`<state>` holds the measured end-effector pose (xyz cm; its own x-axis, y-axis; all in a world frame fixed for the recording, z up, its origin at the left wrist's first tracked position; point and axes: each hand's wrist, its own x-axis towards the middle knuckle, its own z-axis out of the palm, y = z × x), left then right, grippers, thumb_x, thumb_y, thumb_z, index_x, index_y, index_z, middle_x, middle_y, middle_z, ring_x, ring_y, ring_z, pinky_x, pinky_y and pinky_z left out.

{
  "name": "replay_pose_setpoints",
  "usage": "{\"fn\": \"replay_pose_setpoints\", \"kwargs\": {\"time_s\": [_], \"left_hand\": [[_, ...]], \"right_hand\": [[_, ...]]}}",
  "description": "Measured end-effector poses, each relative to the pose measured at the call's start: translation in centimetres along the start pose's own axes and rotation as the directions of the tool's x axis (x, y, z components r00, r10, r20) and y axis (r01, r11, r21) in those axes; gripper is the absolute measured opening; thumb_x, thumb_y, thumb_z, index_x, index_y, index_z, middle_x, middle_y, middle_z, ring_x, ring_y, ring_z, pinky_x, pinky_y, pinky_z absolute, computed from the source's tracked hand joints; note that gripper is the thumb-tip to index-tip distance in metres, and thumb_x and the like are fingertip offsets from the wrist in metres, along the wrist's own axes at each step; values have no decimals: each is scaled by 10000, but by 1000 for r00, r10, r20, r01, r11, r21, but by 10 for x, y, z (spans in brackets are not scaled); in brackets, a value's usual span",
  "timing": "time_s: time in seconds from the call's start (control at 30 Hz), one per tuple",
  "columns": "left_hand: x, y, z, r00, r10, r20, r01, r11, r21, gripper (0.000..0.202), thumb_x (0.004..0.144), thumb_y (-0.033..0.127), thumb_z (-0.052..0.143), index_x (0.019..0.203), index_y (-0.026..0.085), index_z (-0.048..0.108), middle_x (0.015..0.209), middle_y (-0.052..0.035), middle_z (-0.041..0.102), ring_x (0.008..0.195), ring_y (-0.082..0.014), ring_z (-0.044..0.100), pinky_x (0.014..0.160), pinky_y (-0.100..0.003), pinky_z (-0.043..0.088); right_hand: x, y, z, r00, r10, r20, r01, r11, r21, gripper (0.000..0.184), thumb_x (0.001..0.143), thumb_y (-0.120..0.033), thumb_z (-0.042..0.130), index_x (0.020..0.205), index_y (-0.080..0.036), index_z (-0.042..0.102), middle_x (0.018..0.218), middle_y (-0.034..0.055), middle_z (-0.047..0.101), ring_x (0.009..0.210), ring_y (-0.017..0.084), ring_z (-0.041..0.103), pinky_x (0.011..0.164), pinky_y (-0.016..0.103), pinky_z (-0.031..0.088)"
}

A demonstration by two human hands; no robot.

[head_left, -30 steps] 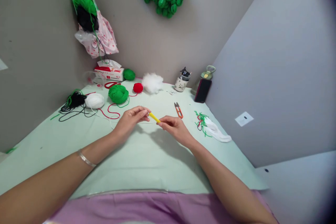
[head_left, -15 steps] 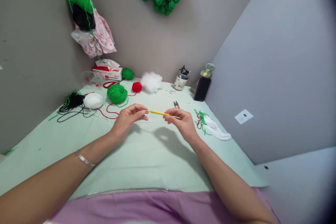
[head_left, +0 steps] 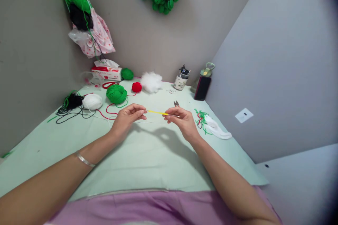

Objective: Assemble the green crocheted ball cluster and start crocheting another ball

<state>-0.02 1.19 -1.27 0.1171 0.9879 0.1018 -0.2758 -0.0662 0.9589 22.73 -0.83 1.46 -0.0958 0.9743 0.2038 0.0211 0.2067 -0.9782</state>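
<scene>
A crochet hook (head_left: 157, 112) with a yellow handle and thin metal ends stretches level between my two hands, above the table. The fingertips of my left hand (head_left: 132, 113) pinch its left end. My right hand (head_left: 181, 119) has thumb and fingers closed on the other end, where a metal tip pokes out past the fingers. A thin white strand of yarn (head_left: 144, 122) runs under my left hand on the table. It leads toward the white yarn ball (head_left: 92, 101) at the left. Just behind my right hand lie small snips (head_left: 176, 104), partly covered by it.
Green yarn (head_left: 116, 94), a red yarn ball (head_left: 136, 87), black yarn (head_left: 73, 101), white stuffing (head_left: 151, 82) and a tissue box (head_left: 111, 74) stand toward the back. A phone (head_left: 203, 88) leans near a jar (head_left: 181, 81). Green scraps (head_left: 202, 117) and a white knitted piece (head_left: 218, 129) lie right.
The whole view has shifted slightly, so everything sits a little further left. Both hands keep hold of the crochet hook in nearly the same pose.
</scene>
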Motion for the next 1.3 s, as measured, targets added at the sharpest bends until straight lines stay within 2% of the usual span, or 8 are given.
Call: {"fn": "replay_pose_setpoints", "kwargs": {"time_s": [0.2, 0.4, 0.6, 0.73, 0.87, 1.03, 1.2, 1.3], "left_hand": [[0, 0, 0, 1000, 0, -6, 0, 1000, 11, 259, 747, 386, 825, 882, 186, 731, 899, -29, 723, 730, -154, 689, 825, -319, 547], [0, -1, -2, 1000, 24, 0, -24, 997, 71, 232, 770, 386, 799, 848, 184, 714, 822, -18, 705, 698, -157, 666, 778, -311, 522], [-7, 0, 4, 997, 49, 57, -59, 981, 183, 201, 804, 372, 753, 819, 183, 684, 686, 5, 660, 681, -154, 613, 732, -284, 466], [-14, 1, 12, 992, 37, 122, -66, 968, 241, 199, 816, 373, 731, 799, 185, 667, 670, 15, 643, 676, -152, 592, 710, -286, 448], [-16, -1, 13, 989, 31, 142, -67, 965, 255, 195, 815, 366, 734, 828, 186, 661, 687, 22, 642, 666, -144, 594, 701, -287, 443], [-13, -5, 10, 990, 28, 136, -64, 960, 271, 207, 816, 356, 734, 896, 184, 650, 664, 27, 637, 666, -149, 604, 690, -288, 434], [-12, -6, 9, 990, 22, 141, -61, 958, 280, 226, 838, 374, 714, 942, 187, 642, 679, 29, 637, 677, -150, 607, 698, -290, 432], [-15, -6, 10, 987, 21, 159, -65, 958, 280, 210, 846, 383, 699, 884, 187, 635, 683, 26, 630, 681, -149, 597, 712, -296, 433]], "right_hand": [[1, 1, 0, 1000, -8, -17, 9, 1000, 29, 208, 720, -352, 822, 827, -204, 722, 767, 29, 755, 685, 155, 667, 657, 309, 533], [4, 6, -5, 1000, -4, -29, 7, 996, 94, 214, 747, -373, 808, 850, -206, 722, 798, 37, 760, 713, 159, 675, 661, 308, 542], [2, 6, -3, 987, 83, 141, -110, 975, 194, 313, 687, -298, 867, 967, -211, 757, 832, 31, 760, 775, 156, 676, 690, 287, 535], [-2, 8, 4, 972, 104, 210, -149, 966, 209, 291, 757, -366, 828, 993, -204, 777, 854, 47, 760, 804, 148, 671, 702, 271, 534], [-1, 10, 5, 981, 118, 157, -154, 958, 241, 317, 786, -469, 791, 938, -191, 784, 798, 48, 748, 735, 129, 659, 651, 246, 529], [4, 10, -1, 988, 135, 69, -149, 947, 284, 351, 758, -501, 806, 900, -181, 776, 766, 39, 727, 690, 113, 638, 614, 228, 521], [4, 10, -2, 988, 134, 78, -151, 948, 279, 361, 750, -506, 811, 890, -175, 771, 760, 41, 724, 690, 116, 635, 618, 233, 522], [4, 10, -1, 987, 134, 89, -154, 950, 273, 353, 744, -499, 817, 881, -177, 770, 756, 40, 723, 684, 117, 632, 619, 239, 519]]}}
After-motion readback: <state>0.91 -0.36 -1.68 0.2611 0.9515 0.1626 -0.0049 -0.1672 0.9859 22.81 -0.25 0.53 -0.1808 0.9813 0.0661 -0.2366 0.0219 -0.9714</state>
